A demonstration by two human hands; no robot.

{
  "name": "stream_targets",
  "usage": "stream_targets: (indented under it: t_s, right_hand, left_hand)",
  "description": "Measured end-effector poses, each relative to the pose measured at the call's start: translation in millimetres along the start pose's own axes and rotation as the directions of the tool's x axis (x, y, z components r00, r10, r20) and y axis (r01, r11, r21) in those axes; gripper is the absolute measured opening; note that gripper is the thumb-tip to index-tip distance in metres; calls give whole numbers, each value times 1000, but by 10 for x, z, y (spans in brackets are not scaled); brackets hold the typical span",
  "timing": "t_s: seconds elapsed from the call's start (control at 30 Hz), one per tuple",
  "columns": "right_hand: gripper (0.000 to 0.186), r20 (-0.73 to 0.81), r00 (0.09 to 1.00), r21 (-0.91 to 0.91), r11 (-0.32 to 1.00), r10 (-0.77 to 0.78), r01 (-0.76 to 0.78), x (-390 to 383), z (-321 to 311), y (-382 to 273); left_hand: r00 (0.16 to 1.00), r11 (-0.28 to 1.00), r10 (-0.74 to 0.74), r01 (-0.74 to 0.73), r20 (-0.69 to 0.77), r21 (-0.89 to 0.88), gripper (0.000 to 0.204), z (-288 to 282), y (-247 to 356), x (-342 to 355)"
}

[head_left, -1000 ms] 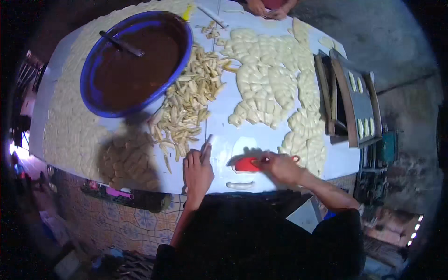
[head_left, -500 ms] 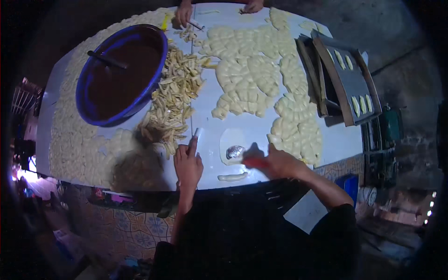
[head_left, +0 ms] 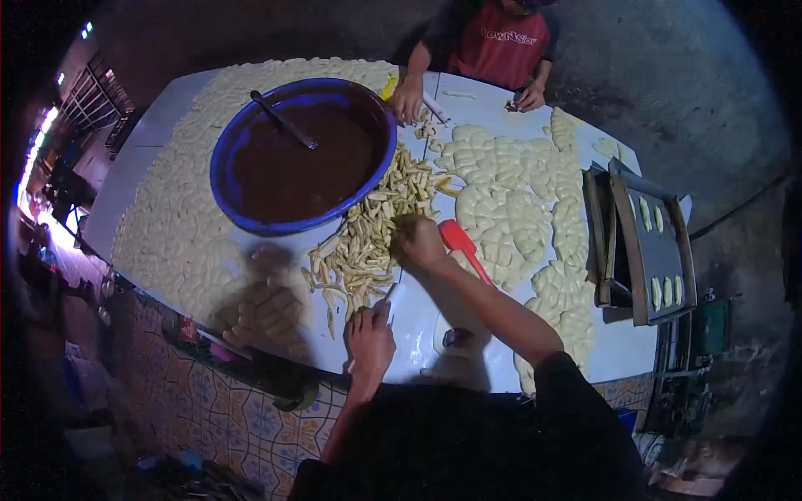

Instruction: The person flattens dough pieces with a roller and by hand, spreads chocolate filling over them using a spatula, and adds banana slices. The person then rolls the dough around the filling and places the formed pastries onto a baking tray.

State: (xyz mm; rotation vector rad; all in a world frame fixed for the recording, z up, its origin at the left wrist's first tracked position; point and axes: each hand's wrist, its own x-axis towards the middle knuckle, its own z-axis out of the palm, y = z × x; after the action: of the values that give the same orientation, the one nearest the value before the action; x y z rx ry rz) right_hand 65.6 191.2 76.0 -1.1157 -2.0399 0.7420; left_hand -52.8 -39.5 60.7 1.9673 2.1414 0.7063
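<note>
My left hand [head_left: 370, 341] is closed over a slim white rod [head_left: 394, 294] at the table's near edge. Its far end sticks out past my fingers. My right hand [head_left: 420, 242] reaches into a heap of pale strips [head_left: 359, 255], which look like sliced banana. Those fingers curl down among the strips with their tips hidden. Beside that wrist lies a red spatula [head_left: 459, 240], its handle running toward my forearm. Below the forearm, partly in shadow, a flat piece of dough carries a dark brown dab of filling [head_left: 456, 336].
A blue basin [head_left: 219, 179] of brown paste with a dark-handled spoon [head_left: 284, 121] stands left of the heap. Dough pieces [head_left: 510, 192] cover much of the white table. Trays [head_left: 660, 259] with a few rolls rest at the right. Across the table, a person's hand [head_left: 407, 100] is near another white rod.
My right hand has left the dough piece and moved up-left into the strips. The red spatula now lies beside its wrist. The view has shifted, bringing the other person's torso into sight.
</note>
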Motion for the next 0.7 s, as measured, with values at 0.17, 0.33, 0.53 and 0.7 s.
stream_targets:
  t_s: [0.17,0.33,0.53,0.7]
  right_hand:
    - [24,-16,998,-61,996,65,-66,98,97,-97]
    - [27,93,964,-19,968,250,-249,-155,-347,-26]
    - [28,-6,1000,-32,999,7,-7,141,50,90]
    - [18,135,989,-110,993,58,-43,204,137,88]
  left_hand:
    - [999,999,-28,29,36,-33,54,-113,-34,86]
    - [979,986,43,-74,-201,-149,41,-172,99,96]
    - [962,953,176,-220,-210,-209,35,25,341,157]
    - [958,930,230,-269,-173,-249,30,211,230,92]
